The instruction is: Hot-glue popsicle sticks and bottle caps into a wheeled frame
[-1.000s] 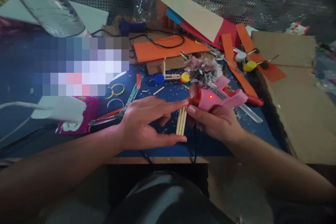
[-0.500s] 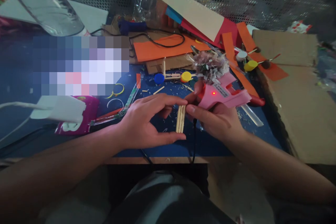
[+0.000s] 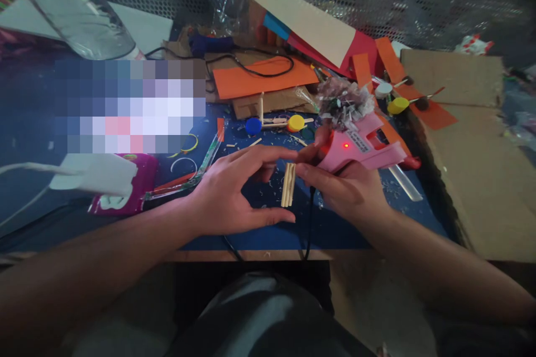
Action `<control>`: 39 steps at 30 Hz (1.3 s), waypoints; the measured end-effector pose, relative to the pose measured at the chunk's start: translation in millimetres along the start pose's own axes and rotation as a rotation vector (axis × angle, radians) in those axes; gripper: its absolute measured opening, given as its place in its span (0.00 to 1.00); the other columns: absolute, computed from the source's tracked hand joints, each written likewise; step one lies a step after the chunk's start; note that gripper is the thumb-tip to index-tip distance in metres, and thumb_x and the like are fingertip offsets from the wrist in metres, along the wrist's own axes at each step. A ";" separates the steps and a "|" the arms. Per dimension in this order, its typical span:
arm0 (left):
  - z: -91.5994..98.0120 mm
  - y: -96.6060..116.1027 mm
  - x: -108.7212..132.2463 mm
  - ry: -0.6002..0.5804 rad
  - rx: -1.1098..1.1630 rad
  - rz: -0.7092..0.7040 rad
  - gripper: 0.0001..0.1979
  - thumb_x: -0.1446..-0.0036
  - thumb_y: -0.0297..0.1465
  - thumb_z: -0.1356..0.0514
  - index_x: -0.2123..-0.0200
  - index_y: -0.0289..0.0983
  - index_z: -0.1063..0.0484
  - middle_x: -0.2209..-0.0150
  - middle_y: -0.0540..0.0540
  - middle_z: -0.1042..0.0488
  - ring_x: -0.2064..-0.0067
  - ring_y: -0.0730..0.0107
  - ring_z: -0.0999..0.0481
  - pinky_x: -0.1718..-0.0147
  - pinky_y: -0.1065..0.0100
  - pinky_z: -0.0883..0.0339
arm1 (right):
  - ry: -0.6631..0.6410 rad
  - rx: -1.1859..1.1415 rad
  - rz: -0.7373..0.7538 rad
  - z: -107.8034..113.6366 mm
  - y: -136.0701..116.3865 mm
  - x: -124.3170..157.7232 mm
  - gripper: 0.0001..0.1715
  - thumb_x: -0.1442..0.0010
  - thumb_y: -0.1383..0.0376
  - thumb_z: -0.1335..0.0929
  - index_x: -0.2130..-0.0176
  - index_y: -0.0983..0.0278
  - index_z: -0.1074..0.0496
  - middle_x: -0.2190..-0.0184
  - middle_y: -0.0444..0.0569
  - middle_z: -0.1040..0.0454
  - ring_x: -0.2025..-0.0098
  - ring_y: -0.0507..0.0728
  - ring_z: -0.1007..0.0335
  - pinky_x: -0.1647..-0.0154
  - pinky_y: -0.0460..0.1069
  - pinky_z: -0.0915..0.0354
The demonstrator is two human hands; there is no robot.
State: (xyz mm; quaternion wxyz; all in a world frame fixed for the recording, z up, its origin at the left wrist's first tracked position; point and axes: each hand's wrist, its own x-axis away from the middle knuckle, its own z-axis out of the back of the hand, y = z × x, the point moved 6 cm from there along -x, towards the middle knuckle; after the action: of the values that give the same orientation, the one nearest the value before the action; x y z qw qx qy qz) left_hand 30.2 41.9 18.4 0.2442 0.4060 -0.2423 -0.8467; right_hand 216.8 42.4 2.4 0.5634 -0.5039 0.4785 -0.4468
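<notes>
My left hand [image 3: 228,192] pinches a small bundle of wooden sticks [image 3: 288,184] upright between forefinger on top and thumb underneath, just above the blue mat [image 3: 335,228]. My right hand [image 3: 349,189] grips a pink hot glue gun [image 3: 360,148] with its red light on. The gun's nozzle points left, close to the top of the sticks, and my right forefinger touches the sticks' side. A black cord [image 3: 309,223] hangs down from the gun over the table's front edge.
Blue and yellow bottle caps joined by sticks [image 3: 274,121] lie behind the hands. Orange paper [image 3: 259,78], cardboard [image 3: 469,122], a clear glue stick [image 3: 404,181], a clear bottle [image 3: 71,8] and a pink packet with a white charger [image 3: 113,178] crowd the table.
The glue gun has tilted up and shifted slightly right. My left forefinger has lifted higher over the sticks, and the bundle appears shorter between my fingers.
</notes>
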 end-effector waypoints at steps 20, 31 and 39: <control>-2.1 3.6 -0.1 -0.060 -0.006 0.038 0.29 0.43 0.36 0.25 0.42 0.39 0.29 0.51 0.44 0.18 0.60 0.68 0.19 0.58 0.67 0.22 | -0.015 0.031 -0.076 -8.1 -7.3 -0.5 0.30 0.47 0.38 0.19 0.63 0.55 0.28 0.67 0.44 0.23 0.64 0.59 0.25 0.57 0.57 0.24; -1.4 3.4 -0.2 -0.055 0.019 0.020 0.29 0.44 0.35 0.24 0.43 0.39 0.27 0.53 0.45 0.18 0.60 0.68 0.19 0.59 0.68 0.22 | -0.049 0.069 -0.041 -8.0 -9.3 -0.2 0.21 0.40 0.47 0.20 0.63 0.57 0.27 0.67 0.43 0.23 0.64 0.57 0.26 0.57 0.55 0.26; 0.5 4.3 -1.8 -0.039 0.044 0.022 0.27 0.45 0.36 0.23 0.46 0.39 0.26 0.56 0.46 0.17 0.63 0.69 0.19 0.61 0.68 0.23 | -0.081 0.080 -0.019 -8.5 -10.5 2.0 0.20 0.38 0.48 0.20 0.62 0.56 0.26 0.67 0.42 0.22 0.64 0.56 0.25 0.55 0.55 0.26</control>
State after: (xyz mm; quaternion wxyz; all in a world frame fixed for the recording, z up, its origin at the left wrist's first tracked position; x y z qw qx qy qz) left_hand 31.7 39.8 22.4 0.2400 0.3921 -0.2699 -0.8461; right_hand 208.4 38.3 12.3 0.5976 -0.5033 0.4321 -0.4503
